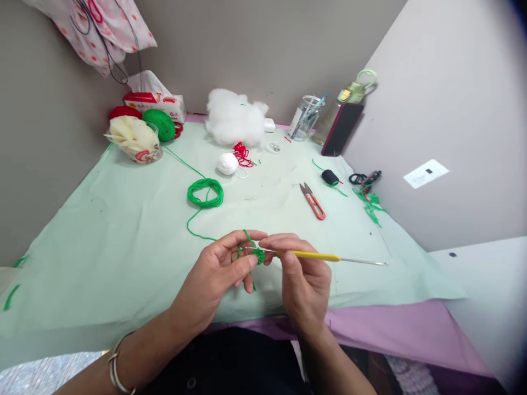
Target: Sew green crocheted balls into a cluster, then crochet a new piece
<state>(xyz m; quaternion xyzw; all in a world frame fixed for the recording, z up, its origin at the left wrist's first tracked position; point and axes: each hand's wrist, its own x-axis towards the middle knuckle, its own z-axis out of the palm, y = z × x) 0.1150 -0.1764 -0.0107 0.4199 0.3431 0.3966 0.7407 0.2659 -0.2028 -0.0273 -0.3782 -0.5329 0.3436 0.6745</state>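
My left hand [224, 260] pinches a small round piece of green crochet [258, 255] between thumb and fingers, with a green strand running up over the index finger. In my right hand [307, 274] is a crochet hook [315, 255] with a yellow handle and metal at both ends. Its left tip lies at the green piece; whether it passes through a stitch I cannot tell. The other end points out to the right. From the left hand, green yarn trails back to a loose coil of green yarn [205, 193] on the cloth.
Orange thread snips [313, 201] lie right of centre, near a black thread spool [330, 177]. Behind are a white yarn ball [227, 163], white stuffing [236, 118], a clear jar [303, 119], a bottle [329, 118] and a phone [342, 130]. A cup [138, 144] stands left.
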